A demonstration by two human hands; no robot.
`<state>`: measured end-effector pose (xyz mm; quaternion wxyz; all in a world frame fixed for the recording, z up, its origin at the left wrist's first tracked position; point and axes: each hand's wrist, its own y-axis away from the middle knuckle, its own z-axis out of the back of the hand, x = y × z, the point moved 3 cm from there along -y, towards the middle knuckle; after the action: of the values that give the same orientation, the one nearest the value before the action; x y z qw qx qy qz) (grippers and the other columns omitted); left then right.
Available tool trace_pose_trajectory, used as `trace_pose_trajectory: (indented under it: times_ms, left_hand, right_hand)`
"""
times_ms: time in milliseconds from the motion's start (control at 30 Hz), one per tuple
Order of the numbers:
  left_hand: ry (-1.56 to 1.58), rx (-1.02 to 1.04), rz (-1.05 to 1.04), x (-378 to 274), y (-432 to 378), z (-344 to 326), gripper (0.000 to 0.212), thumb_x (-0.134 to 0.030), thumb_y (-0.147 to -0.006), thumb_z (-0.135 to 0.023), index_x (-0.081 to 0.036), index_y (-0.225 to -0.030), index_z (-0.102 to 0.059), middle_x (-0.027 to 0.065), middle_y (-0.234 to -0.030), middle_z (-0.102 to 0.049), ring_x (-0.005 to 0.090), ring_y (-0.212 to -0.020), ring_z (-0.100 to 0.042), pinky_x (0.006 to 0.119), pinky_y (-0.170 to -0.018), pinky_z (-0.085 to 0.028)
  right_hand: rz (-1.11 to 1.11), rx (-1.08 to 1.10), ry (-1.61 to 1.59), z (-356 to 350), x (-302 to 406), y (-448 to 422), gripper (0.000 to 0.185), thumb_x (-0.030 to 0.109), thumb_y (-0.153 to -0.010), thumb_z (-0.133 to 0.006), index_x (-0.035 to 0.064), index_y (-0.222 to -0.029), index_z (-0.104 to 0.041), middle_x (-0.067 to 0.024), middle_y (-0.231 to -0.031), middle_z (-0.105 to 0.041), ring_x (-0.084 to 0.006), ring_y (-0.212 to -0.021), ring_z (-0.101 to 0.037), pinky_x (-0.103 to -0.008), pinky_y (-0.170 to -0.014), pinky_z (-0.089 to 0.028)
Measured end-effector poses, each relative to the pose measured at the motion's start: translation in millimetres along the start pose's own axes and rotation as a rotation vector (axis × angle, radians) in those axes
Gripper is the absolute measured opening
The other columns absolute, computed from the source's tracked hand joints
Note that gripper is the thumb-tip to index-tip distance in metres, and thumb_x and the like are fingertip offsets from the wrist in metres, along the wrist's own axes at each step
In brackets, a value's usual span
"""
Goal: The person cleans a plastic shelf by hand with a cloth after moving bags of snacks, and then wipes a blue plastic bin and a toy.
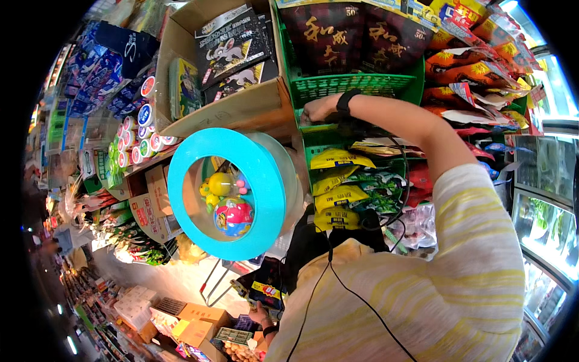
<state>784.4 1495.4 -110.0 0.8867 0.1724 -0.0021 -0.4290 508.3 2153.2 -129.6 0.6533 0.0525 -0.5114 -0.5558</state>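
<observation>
My right hand (320, 110), a black band on its wrist, reaches to the left corner of a green plastic basket (357, 86). Its fingers are curled beside the basket; whether they grip anything is hidden. Dark red printed packs (323, 38) stand in that basket. Low on the left, my left hand (259, 313) holds dark packages (267, 280) bearing a yellow and red label. Between the hands is a clear tub with a blue ring rim (271, 194), holding toy balls (234, 215). Yellow packs (339, 199) lie in a lower green rack.
An open cardboard box (226, 108) of black picture packs stands above the tub. Round-lidded cups (144, 115) are stacked left of it. Orange packs (475, 72) fill the upper right, near lit glass coolers (547, 226). Cardboard cartons (203, 316) stand at bottom left. A cable (312, 289) crosses my shirt.
</observation>
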Motion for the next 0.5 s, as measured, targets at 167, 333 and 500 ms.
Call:
trace_pose_trajectory:
  times_ms: [167,333,500]
  left_hand:
    - [0.036,-0.048,-0.083,40.7,-18.1,-14.9,0.034,-0.021,-0.066,-0.073,0.009,-0.067,-0.055,0.0162,-0.059,-0.058,0.0223,-0.049,-0.048,0.038,-0.048,-0.038]
    - [0.069,-0.001,-0.055,29.4,-11.4,-14.5,0.033,-0.020,-0.067,-0.071,0.009,-0.071,-0.057,0.0162,-0.062,-0.060,0.0229,-0.051,-0.050,0.038,-0.050,-0.041]
    - [0.164,0.065,-0.160,33.5,-17.5,-20.9,0.031,-0.020,-0.067,-0.070,0.008,-0.074,-0.058,0.0151,-0.064,-0.060,0.0225,-0.053,-0.051,0.037,-0.052,-0.041]
  right_hand:
    - [-0.086,0.036,0.236,8.7,-10.9,10.6,0.028,0.012,-0.077,-0.046,-0.0042,-0.098,-0.056,-0.0141,-0.090,-0.060,-0.0268,-0.075,-0.052,-0.0376,-0.065,-0.040]
    - [-0.027,-0.334,0.023,4.4,13.7,8.8,0.023,0.012,-0.074,-0.047,-0.0067,-0.080,-0.059,-0.0189,-0.079,-0.060,-0.0321,-0.069,-0.056,-0.0403,-0.062,-0.042]
    - [-0.032,-0.093,0.064,-14.3,13.9,4.4,0.029,0.008,-0.074,-0.043,-0.0027,-0.098,-0.056,-0.0168,-0.096,-0.059,-0.0283,-0.080,-0.055,-0.0398,-0.069,-0.041]
